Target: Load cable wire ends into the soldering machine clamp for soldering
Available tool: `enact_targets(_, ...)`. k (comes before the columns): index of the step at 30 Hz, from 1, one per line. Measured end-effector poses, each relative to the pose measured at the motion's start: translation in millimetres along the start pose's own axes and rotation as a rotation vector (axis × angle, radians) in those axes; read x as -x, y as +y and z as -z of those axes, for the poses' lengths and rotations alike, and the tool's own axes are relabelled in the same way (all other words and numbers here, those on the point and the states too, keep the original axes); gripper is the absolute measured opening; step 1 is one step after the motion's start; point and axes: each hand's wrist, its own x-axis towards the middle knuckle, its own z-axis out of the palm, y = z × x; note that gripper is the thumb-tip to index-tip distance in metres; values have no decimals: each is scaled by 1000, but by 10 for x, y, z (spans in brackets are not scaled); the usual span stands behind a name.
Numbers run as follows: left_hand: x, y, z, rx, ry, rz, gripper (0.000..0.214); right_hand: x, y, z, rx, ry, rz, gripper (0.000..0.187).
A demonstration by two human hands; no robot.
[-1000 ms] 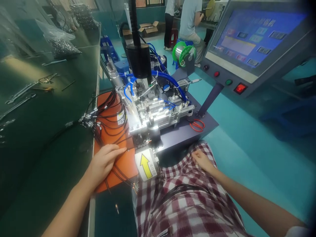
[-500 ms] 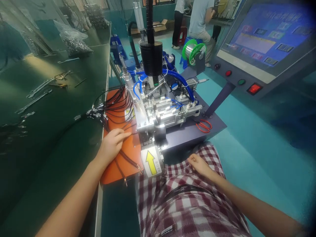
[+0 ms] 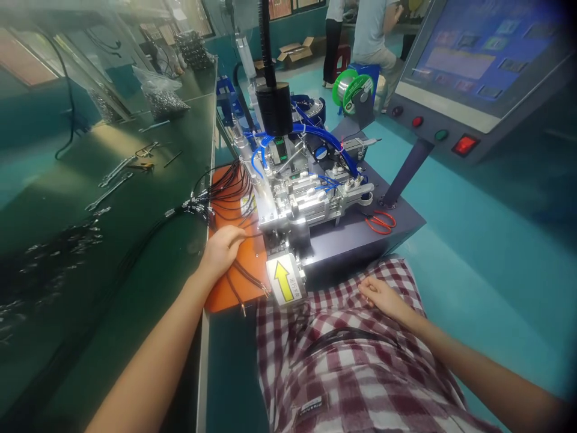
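Observation:
My left hand (image 3: 223, 249) lies on an orange mat (image 3: 234, 282) beside a small metal machine (image 3: 297, 198), its fingers curled over thin black cables (image 3: 225, 192) that fan across the mat. Whether a cable is pinched I cannot make out. My right hand (image 3: 381, 296) rests loosely curled on my checked-cloth knee, holding nothing visible. A yellow arrow label (image 3: 285, 281) sits at the machine's near end, between the two hands.
Red-handled scissors (image 3: 381, 221) lie on the dark machine base. A touchscreen console (image 3: 469, 66) with red and green buttons stands at the right. Wrenches (image 3: 115, 180) and bags of parts (image 3: 164, 99) lie on the green bench. People work at the back by a green wire spool (image 3: 351, 90).
My left hand slid forward along the orange mat toward the machine and its fingers curled over the cables. The view shifted left. My right hand stayed on my knee.

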Motion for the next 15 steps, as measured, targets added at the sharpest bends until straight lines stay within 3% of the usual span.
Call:
enact_targets(6,17,168,203,-30,-80,-13,27,54,-319,-47,2,-55,62,34)
enact_targets(11,184,461,418,70,-370,-141,21,127,-670,-138,9,-122,55,34)
enact_targets(15,236,550,451,116,-473,-174,24,163,-897,-178,14,-183,49,34)
